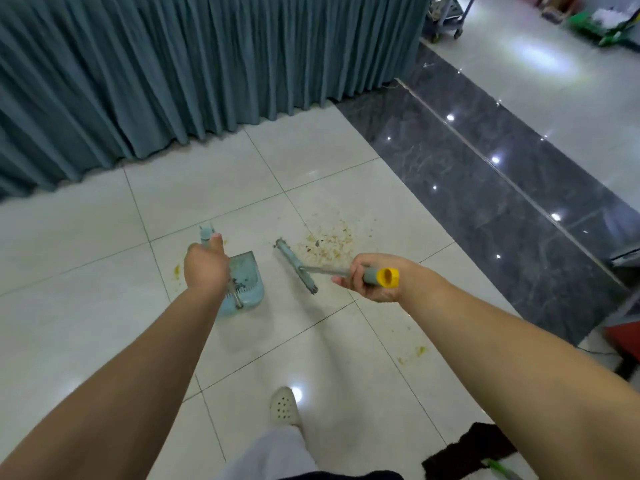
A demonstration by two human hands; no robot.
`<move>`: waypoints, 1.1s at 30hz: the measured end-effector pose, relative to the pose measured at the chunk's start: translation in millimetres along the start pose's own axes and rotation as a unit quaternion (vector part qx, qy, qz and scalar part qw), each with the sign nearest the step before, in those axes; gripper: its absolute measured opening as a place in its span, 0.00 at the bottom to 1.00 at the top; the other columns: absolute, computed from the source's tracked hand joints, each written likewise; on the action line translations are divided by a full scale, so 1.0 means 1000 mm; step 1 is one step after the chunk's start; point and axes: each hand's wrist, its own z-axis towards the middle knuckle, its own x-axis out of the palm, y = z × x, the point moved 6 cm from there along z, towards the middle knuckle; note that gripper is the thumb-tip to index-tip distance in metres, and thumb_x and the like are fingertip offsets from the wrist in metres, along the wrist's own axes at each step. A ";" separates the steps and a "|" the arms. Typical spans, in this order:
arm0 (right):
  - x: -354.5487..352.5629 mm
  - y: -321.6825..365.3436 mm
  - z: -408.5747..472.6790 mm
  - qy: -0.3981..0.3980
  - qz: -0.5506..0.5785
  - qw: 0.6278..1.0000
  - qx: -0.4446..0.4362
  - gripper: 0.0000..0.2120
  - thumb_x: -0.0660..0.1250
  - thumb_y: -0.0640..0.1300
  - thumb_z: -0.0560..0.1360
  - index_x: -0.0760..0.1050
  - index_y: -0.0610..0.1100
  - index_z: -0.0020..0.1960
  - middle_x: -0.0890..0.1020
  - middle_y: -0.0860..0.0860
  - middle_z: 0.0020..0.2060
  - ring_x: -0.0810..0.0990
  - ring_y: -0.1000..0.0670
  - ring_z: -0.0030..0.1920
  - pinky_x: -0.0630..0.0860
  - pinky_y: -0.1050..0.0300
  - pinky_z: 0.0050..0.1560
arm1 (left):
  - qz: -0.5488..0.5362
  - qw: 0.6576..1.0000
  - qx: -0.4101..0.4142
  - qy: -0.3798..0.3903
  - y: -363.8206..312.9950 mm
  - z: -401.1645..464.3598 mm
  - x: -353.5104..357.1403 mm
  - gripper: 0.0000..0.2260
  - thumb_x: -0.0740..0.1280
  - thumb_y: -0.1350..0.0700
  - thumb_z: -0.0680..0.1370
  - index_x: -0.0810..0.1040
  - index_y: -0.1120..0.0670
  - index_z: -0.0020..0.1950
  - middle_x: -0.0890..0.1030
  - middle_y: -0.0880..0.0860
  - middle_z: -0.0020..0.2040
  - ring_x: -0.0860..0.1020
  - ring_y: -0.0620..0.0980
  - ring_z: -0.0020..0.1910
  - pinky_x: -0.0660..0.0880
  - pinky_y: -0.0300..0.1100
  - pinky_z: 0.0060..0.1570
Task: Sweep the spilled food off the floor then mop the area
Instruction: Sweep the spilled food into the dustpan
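Yellow smears of spilled food (412, 355) lie nearest, on the tile below the right hand (369, 278), not swept. That hand's fingers are curled round the yellow-capped handle of the broom (296, 266), whose head rests on the floor between both hands. The left hand (205, 268) grips the upright handle of the pale blue dustpan (242, 282), which holds some debris. Just beyond the broom head, the main crumb scatter (329, 242) remains. I'd judge sweeping barely begun, mopping untouched.
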 end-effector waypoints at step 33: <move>0.084 -0.081 0.111 0.036 -0.223 0.949 0.218 0.02 0.58 0.33 0.77 0.67 0.33 0.48 0.72 0.39 0.38 0.66 0.53 0.16 0.67 0.68 0.17 | 0.017 0.964 -0.120 -0.235 0.079 -0.006 -0.084 0.21 0.56 0.47 0.81 0.71 0.66 0.57 0.77 0.64 0.52 0.77 0.62 0.50 0.67 0.45 0.40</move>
